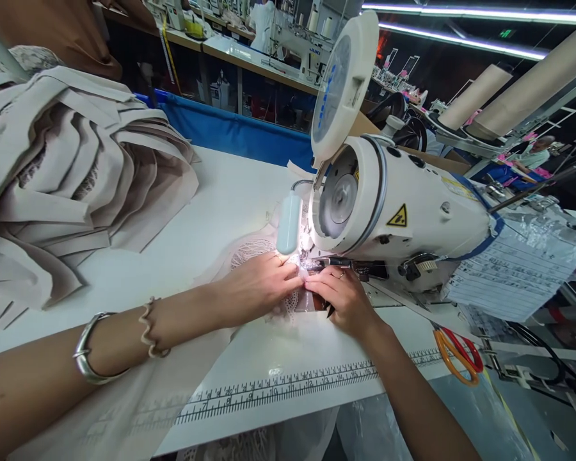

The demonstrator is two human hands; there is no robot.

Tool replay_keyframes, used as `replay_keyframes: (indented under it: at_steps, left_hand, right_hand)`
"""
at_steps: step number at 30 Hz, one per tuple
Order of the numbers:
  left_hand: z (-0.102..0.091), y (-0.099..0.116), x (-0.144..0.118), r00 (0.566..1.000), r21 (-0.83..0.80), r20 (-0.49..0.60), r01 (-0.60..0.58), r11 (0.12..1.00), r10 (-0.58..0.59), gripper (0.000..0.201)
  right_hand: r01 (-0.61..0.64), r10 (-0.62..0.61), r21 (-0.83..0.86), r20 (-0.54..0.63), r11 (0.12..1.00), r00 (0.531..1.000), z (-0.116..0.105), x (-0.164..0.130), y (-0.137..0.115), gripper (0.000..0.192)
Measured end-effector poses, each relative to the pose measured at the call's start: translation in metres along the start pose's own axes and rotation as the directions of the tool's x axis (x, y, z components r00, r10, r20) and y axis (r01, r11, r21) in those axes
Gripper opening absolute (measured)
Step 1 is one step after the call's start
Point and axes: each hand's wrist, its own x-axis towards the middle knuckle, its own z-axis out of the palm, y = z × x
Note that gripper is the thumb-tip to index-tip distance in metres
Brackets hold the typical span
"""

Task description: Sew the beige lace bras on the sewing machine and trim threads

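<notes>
A pale pink lace fabric piece [252, 248] lies under the lit needle area of a white sewing machine [413, 205], and a sheer part hangs over the table's front edge. My left hand [262, 285] presses on the lace, its fingers closed on the fabric just below a small pale lamp [288, 224]. Opposite it, my right hand [345, 298] has its thumb and fingers pinched at the fabric's edge, their tips almost meeting the left ones. A dark pointed tip shows under the right palm; its kind is hidden. The machine's round end cover [345, 83] stands open.
A heap of pale cut fabric pieces [81, 173] covers the table's left side. A printed ruler [288, 387] runs along the front edge. Orange-and-red-handled scissors [456, 358] lie at the right, near written paper sheets [513, 262]. Thread cones [477, 96] stand behind the machine.
</notes>
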Motion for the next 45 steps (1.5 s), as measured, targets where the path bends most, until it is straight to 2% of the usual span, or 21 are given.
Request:
replay_keyframes:
  at_steps: [2, 5, 9, 13, 17, 19, 20, 23, 25, 33, 40, 45]
  left_hand:
    - [0.002, 0.000, -0.001, 0.999, 0.027, 0.028, 0.030, 0.999, -0.031, 0.027]
    - [0.003, 0.000, -0.002, 0.997, 0.050, 0.049, 0.062, 0.997, -0.064, 0.014]
    - [0.004, 0.000, -0.002, 0.993, 0.091, 0.049, 0.098, 0.991, -0.103, 0.029]
    - [0.005, -0.003, -0.002, 0.982, 0.133, 0.087, 0.154, 0.979, -0.166, 0.040]
    - [0.004, -0.003, -0.003, 0.974, 0.188, 0.063, 0.202, 0.961, -0.216, 0.035]
    - [0.003, -0.001, -0.003, 0.983, 0.197, 0.032, 0.171, 0.966, -0.180, 0.022]
    - [0.003, 0.001, -0.003, 0.992, 0.177, 0.018, 0.120, 0.977, -0.126, 0.018]
    - [0.003, 0.008, -0.001, 0.996, 0.044, -0.010, -0.085, 0.995, 0.085, 0.029]
    - [0.005, 0.013, -0.002, 0.991, -0.044, -0.032, -0.133, 0.990, 0.131, 0.030]
    - [0.010, 0.012, -0.006, 0.997, -0.148, -0.046, -0.069, 0.987, 0.063, 0.030]
    - [0.013, 0.005, -0.006, 0.999, -0.104, -0.003, -0.046, 0.994, 0.046, 0.038]
    - [0.017, -0.002, -0.008, 0.998, -0.085, -0.058, -0.042, 0.996, 0.038, 0.036]
  right_hand:
    - [0.000, 0.000, 0.016, 0.004, 1.000, 1.000, 0.000, 0.000, 0.000, 0.038]
    - [0.008, -0.008, 0.041, -0.001, 0.999, 1.000, -0.001, -0.001, -0.001, 0.033]
    - [0.013, -0.013, 0.057, -0.007, 0.998, 1.000, -0.002, -0.001, -0.002, 0.024]
    - [0.002, -0.002, 0.048, -0.004, 0.999, 1.000, -0.002, -0.001, -0.002, 0.027]
    - [-0.011, 0.011, 0.037, -0.014, 0.999, 1.000, 0.000, -0.001, -0.001, 0.027]
    - [-0.014, 0.015, 0.045, -0.021, 0.999, 1.000, 0.000, 0.000, -0.001, 0.025]
    - [-0.011, 0.013, 0.050, -0.025, 0.999, 1.000, 0.000, 0.000, -0.001, 0.025]
    - [-0.001, 0.002, 0.055, -0.031, 0.998, 1.000, 0.000, 0.000, -0.001, 0.025]
    - [0.009, -0.007, 0.055, -0.044, 0.998, 0.999, -0.001, 0.000, -0.001, 0.024]
    - [0.014, -0.012, 0.048, -0.059, 0.999, 0.998, -0.005, 0.002, -0.003, 0.028]
    - [-0.009, 0.013, 0.081, -0.049, 0.997, 0.999, -0.002, 0.000, -0.001, 0.023]
    - [0.003, 0.001, 0.092, -0.041, 0.996, 0.999, -0.001, 0.000, 0.001, 0.025]
